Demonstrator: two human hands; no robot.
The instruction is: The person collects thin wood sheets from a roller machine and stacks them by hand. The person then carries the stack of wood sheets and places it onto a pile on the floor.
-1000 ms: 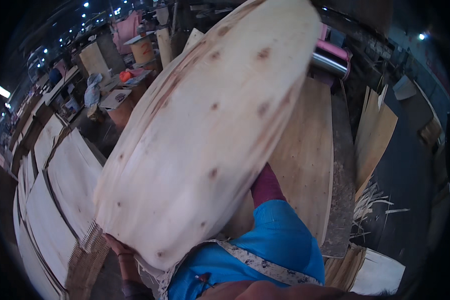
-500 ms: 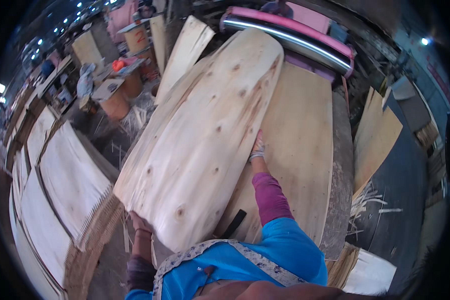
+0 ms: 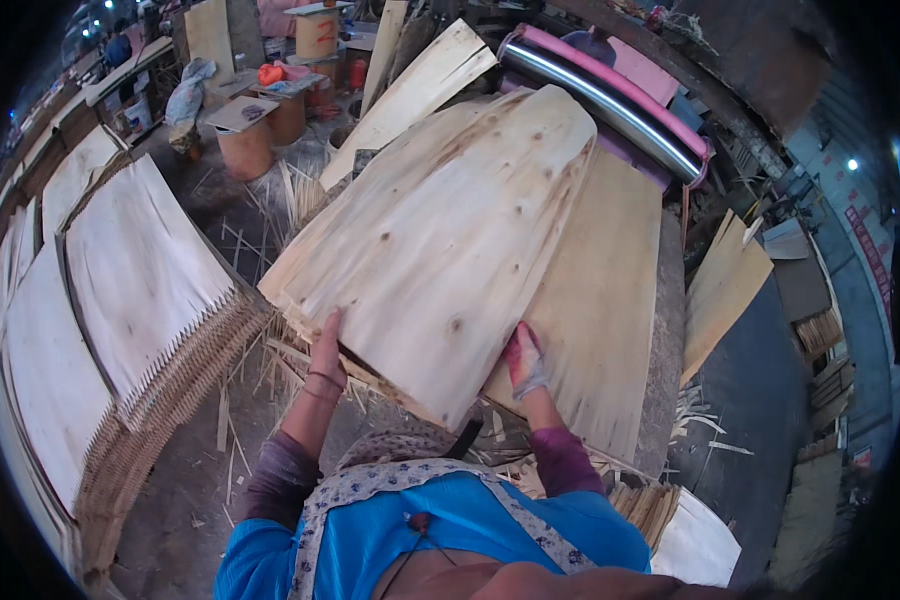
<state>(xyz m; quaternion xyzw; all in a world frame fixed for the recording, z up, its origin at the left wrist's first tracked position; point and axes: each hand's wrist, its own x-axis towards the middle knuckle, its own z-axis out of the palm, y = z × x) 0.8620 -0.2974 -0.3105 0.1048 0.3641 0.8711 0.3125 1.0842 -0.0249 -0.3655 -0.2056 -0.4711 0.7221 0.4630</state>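
Note:
A large pale wood veneer sheet (image 3: 440, 260) with several dark knots lies at a slant in front of me. My left hand (image 3: 328, 350) is closed on its near left edge, the fingers partly hidden by the sheet. At its near right edge my right hand (image 3: 526, 362), pink and white over the fingers, grips the margin. Beneath and to the right is a yellower veneer sheet (image 3: 610, 290), flat on the work surface. Further sheet edges show under the knotted one on the left. A short black strip (image 3: 464, 438) sits by the near corner, close to my waist.
Tall stacks of veneer (image 3: 140, 270) stand to my left. A pink-edged machine with a shiny roller (image 3: 610, 105) spans the far end. Wood scraps (image 3: 295, 195) litter the floor. A leaning sheet (image 3: 725, 290) is at the right, and round drums (image 3: 242, 145) stand far left.
My right hand has come back along the knotted sheet's right edge toward me. The sheet's near end has swung right and moved away from my body. My left hand has moved rightward along the near edge.

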